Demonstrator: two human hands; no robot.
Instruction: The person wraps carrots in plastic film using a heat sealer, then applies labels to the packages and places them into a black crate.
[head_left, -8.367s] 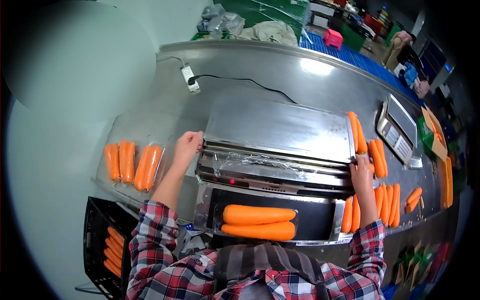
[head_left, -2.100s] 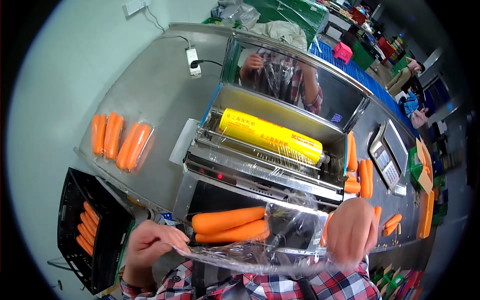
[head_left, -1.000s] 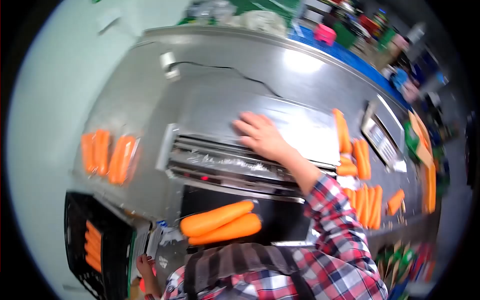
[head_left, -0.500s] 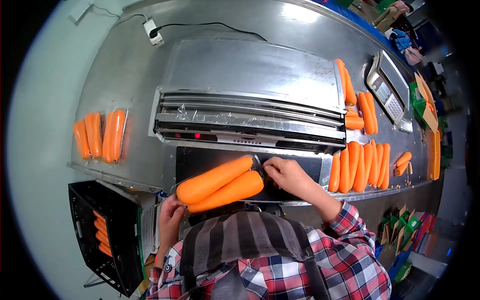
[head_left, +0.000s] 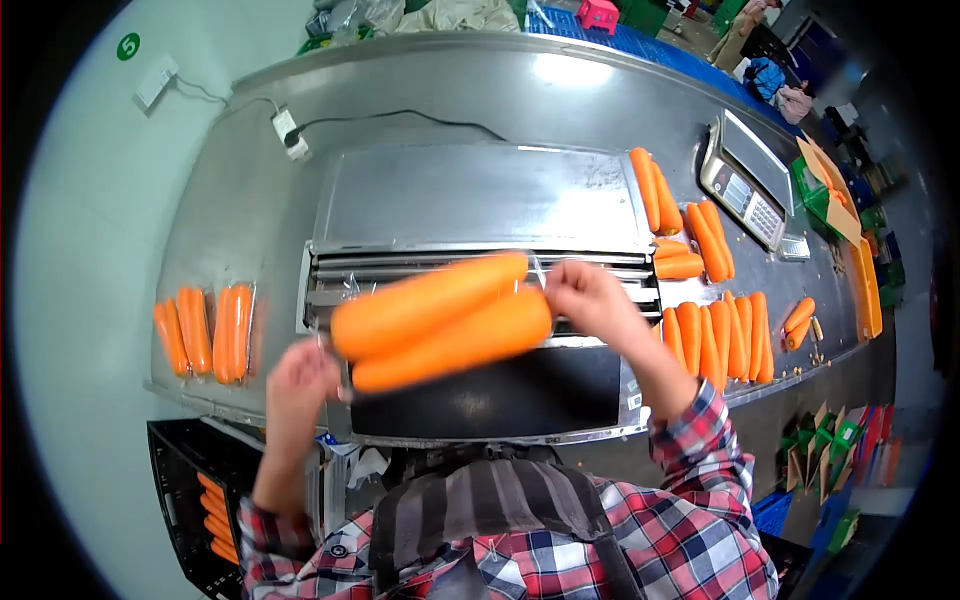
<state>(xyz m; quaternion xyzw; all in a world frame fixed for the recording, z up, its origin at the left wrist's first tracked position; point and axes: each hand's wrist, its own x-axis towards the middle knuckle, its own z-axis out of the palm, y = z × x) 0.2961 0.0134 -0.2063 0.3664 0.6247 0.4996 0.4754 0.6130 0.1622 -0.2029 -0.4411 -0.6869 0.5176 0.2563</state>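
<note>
Two large carrots (head_left: 440, 325) in a clear plastic bag hang in the air, blurred by motion, in front of the wrapping machine's rollers (head_left: 620, 272). My right hand (head_left: 590, 300) pinches the clear film at the bag's right end. At the opposite end, my left hand (head_left: 303, 377) is closed on the edge of the bag, its fingertips smeared. Below the carrots lies the machine's black plate (head_left: 490, 400). Behind them is its flat metal top (head_left: 480, 195).
Packed carrots (head_left: 232, 332) lie at the table's left. Loose carrots (head_left: 720, 340) stand in a row at right, near a weighing scale (head_left: 745, 185). A black crate (head_left: 175, 490) with carrots sits below left. A cable (head_left: 400, 115) crosses the back.
Both hands have lifted the bagged carrots up and away from my body, from the black plate to in front of the rollers. The camera view has shifted too.
</note>
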